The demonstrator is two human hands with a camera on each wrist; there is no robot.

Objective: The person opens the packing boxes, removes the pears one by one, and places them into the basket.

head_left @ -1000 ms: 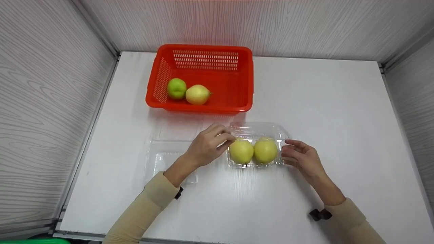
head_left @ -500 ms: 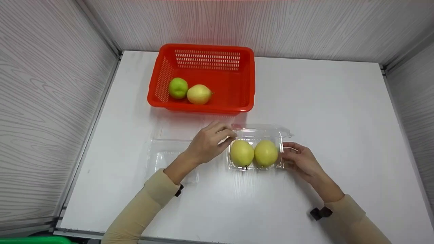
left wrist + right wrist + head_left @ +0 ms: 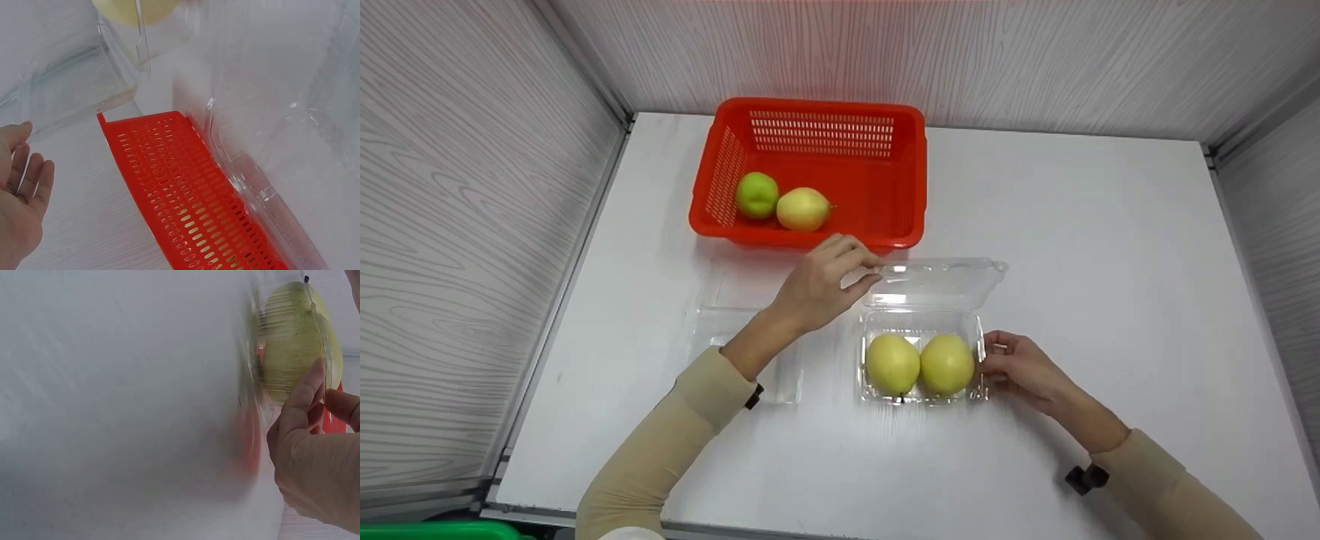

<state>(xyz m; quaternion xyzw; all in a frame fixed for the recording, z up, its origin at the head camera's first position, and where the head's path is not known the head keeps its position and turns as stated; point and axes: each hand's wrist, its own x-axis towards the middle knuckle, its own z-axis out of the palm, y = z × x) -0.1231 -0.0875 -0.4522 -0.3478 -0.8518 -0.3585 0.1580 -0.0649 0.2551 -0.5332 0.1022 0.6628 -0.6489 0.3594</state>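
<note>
A clear plastic clamshell box [image 3: 934, 322] holds two yellow-green pears [image 3: 892, 364] [image 3: 947, 364] side by side. Its clear lid [image 3: 930, 283] stands raised on the far side. My left hand [image 3: 825, 277] is at the lid's left edge, thumb and fingertips apart; in the left wrist view a fingertip reaches the clear edge. My right hand [image 3: 1024, 371] pinches the box's right wall, thumb on the inner side and fingers outside. In the right wrist view these fingers [image 3: 304, 396] overlap the wall in front of a pear [image 3: 295, 343].
A red slotted basket [image 3: 810, 241] stands behind, with a green apple [image 3: 757, 195] and another pear [image 3: 804, 209] in it. A second clear clamshell [image 3: 712, 322] lies open at the left, partly under my left forearm. A green rim [image 3: 442, 531] shows at the lower left.
The lid has swung back, away from the pears, with my left hand moving away from me beside it. The box and my right hand have come nearer to me; the right fingers now grip its wall.
</note>
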